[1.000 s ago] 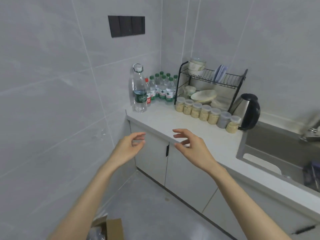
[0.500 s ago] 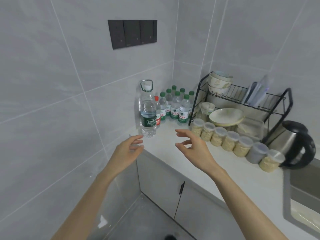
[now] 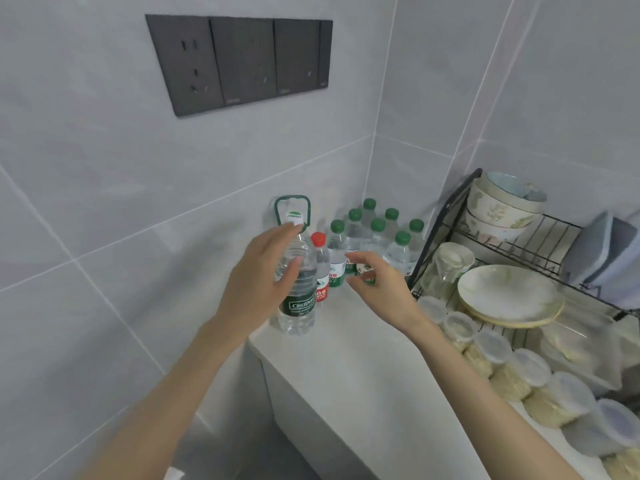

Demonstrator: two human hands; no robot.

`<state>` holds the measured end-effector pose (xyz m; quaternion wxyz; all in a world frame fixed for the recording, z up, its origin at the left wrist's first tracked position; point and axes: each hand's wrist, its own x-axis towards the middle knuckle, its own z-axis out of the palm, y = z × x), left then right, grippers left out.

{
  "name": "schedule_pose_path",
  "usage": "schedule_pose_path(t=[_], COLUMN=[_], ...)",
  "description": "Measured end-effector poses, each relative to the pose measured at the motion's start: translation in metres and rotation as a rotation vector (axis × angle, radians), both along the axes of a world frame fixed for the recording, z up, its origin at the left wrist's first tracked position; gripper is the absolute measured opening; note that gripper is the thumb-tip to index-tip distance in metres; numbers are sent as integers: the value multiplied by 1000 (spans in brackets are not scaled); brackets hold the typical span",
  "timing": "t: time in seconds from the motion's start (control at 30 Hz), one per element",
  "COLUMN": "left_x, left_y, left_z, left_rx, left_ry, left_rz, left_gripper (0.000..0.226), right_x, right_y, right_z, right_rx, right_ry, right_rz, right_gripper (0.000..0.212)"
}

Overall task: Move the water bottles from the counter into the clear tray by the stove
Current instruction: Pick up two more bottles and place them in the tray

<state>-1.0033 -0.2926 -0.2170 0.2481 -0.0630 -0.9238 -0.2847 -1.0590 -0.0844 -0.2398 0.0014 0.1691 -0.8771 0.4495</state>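
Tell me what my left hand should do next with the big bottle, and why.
Probably curl the left hand round the large bottle at its shoulder and grip it. Its fingers lie spread against the upright bottle, apparently not closed, and the bottle stands near the counter edge, so a firm hold should come before any lift.

A dark switch-and-socket panel (image 3: 239, 62) is set into the grey tiled wall (image 3: 86, 202). At the right stands a black wire dish rack (image 3: 540, 244). Its upper tier holds stacked bowls (image 3: 502, 209) and blurred blue-grey pieces (image 3: 602, 251) set on edge. Its lower tier holds a pale plate (image 3: 509, 296) and a clear cup (image 3: 450, 268). Lidded jars (image 3: 530, 372) of pale contents line up in front of the rack.
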Motion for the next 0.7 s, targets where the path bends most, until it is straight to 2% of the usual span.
schedule_pose_path(t=[0.17,0.27,0.5,0.6,0.7], left_x=[-58,-74,-87,-88,-89], left_y=[-5,-10,-14,-15,-18], left_z=[-8,-19,-36,-37,-37], left_rx=[-290,-388,-306,-266,-284], left_ry=[38,50,149,163,169], left_rz=[28,22,-17,-28,-46], left_gripper=[49,52,55,56,57], right_x=[-71,-98,-139,-145,-148], right_y=[-19,-32,-63,-69,-70], right_z=[-8,-15,-37,-47,-53], right_rx=[64,93,242,306,283], right_ry=[11,-11,-6,38,50], right_rz=[50,78,219,190,154], right_gripper=[37,40,50,47,41])
